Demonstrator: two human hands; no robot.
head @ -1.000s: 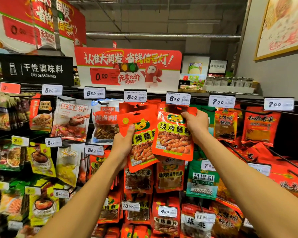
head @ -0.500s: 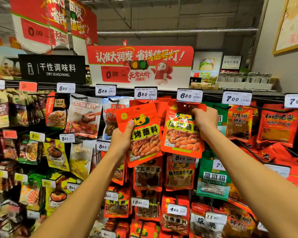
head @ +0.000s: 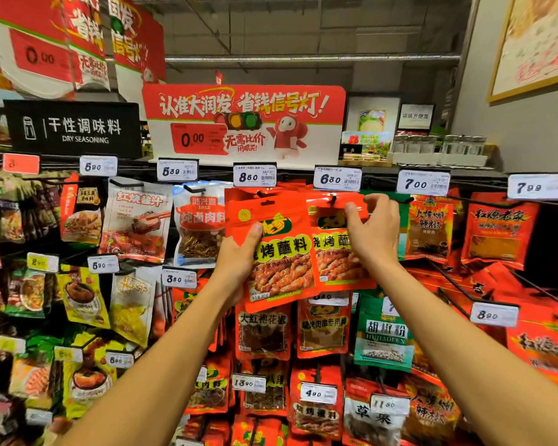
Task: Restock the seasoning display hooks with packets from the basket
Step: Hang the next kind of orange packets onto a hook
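My left hand (head: 239, 259) grips an orange-red barbecue seasoning packet (head: 279, 252) by its left edge, thumb on the front. It is held upright in front of the display, below the 8.50 tag (head: 254, 176). My right hand (head: 376, 235) pinches the top right of a second, matching packet (head: 334, 255). That packet's hang hole sits at the hook (head: 333, 198) under the 6.80 tag (head: 337, 179). The left packet overlaps the right one's left edge. No basket is in view.
Several rows of hooks carry seasoning packets with price tags all around. Green pepper packets (head: 384, 336) hang below my right arm, and bare black hooks (head: 455, 284) stick out at the right. A red promotional sign (head: 244, 120) and a black "DRY SEASONING" sign (head: 73, 128) stand above.
My right hand has lifted its packet so the top reaches the hook under the 6.80 tag. The left packet has straightened up and shifted in front of the right one.
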